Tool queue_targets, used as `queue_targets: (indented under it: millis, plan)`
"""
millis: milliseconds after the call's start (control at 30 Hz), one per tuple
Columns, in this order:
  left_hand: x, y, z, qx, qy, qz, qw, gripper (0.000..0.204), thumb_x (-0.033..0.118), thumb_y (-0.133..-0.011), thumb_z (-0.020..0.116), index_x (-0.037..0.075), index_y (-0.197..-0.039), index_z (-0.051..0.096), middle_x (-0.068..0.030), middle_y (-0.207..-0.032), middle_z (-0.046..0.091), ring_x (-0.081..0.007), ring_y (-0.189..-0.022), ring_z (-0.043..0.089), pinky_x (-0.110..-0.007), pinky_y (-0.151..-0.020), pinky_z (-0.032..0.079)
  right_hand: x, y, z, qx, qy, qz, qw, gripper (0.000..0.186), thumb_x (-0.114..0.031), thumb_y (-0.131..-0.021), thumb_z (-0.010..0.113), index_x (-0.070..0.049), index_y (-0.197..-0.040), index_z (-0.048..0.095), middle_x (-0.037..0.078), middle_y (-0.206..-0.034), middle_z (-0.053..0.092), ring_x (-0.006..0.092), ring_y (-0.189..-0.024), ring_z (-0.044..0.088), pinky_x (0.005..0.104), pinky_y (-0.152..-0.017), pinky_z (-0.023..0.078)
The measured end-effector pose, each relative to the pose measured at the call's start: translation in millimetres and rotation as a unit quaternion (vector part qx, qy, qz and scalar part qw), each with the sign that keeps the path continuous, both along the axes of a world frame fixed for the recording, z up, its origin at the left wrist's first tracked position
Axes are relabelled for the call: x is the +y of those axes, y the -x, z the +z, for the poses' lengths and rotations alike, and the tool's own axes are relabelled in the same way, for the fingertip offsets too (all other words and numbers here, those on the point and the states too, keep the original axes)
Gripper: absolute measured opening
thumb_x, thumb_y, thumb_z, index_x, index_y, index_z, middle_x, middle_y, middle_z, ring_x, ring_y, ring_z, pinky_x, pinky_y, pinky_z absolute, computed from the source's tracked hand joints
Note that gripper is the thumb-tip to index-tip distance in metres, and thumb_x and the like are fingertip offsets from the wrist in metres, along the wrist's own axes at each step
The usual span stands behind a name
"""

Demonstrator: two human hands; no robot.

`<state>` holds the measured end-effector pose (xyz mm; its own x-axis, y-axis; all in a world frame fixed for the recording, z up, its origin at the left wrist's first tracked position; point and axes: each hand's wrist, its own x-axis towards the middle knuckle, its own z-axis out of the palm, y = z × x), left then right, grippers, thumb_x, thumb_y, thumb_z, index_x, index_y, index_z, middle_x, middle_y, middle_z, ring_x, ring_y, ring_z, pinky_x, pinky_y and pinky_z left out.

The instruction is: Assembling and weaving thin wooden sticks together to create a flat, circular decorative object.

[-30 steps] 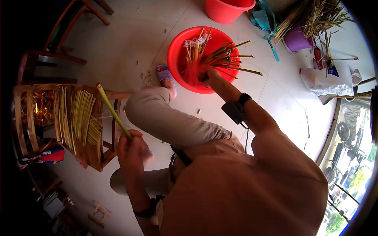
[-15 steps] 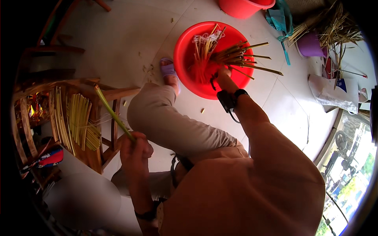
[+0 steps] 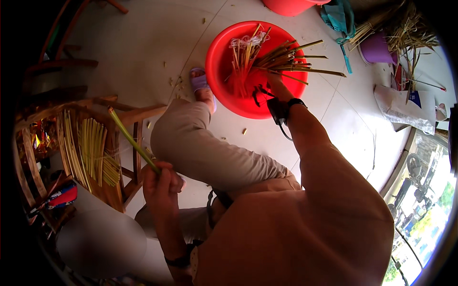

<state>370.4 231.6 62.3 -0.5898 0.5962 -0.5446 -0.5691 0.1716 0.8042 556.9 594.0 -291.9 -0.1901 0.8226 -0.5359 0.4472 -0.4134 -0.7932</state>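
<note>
My left hand [image 3: 160, 185] is closed around the lower end of a green plant stalk [image 3: 131, 137], which slants up and to the left over my knee. On the floor ahead stands a round red basin [image 3: 215, 88]. My right arm reaches into it, and my right hand [image 3: 276, 85] is low inside, beside a bundle of brownish-green stalks [image 3: 281, 61] that jut over the right rim. Its fingers are mostly hidden, so their grip cannot be made out. Thinner stalks with white string [image 3: 248, 44] tangled at their tops lean at the basin's far left.
Rows of cut stalks [image 3: 93, 148] lie on a wooden chair [image 3: 106, 193] at my left. Another red tub [image 3: 291, 5], a teal dustpan-like thing [image 3: 336, 21] and a purple bucket [image 3: 374, 49] with dry stalks stand farther off. A white sack [image 3: 403, 106] lies at right; scraps dot the tiles.
My right hand has shifted slightly within the basin, its fingers now less visible. The left hand still holds the stalk, tilted a little lower. The whole view has moved slightly.
</note>
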Motion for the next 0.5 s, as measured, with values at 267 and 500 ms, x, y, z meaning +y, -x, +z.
queue_targets:
  millis: [267,500]
  plan:
    - [1,3,16,0.004,-0.007,0.030,1.000,0.007,0.010,-0.099,0.050,0.006,-0.101,0.055,0.0018,-0.067,0.039,-0.0078,-0.057,0.032,-0.024,-0.053,0.030,-17,-2,21,0.160,-0.005,-0.180,0.970,0.020,-0.022,-0.086,0.071,-0.007,-0.098,0.064,0.008,-0.081,0.064,0.0192,-0.061,0.061,0.0351,-0.047,0.048]
    - [-12,-4,26,0.018,0.010,0.018,1.000,0.010,0.014,-0.101,0.049,0.007,-0.102,0.056,0.0023,-0.068,0.041,-0.0063,-0.056,0.030,-0.023,-0.050,0.028,-52,-22,101,0.144,0.090,-0.349,0.922,0.023,-0.022,-0.092,0.060,-0.005,-0.106,0.057,0.008,-0.081,0.065,0.0194,-0.058,0.063,0.0291,-0.043,0.047]
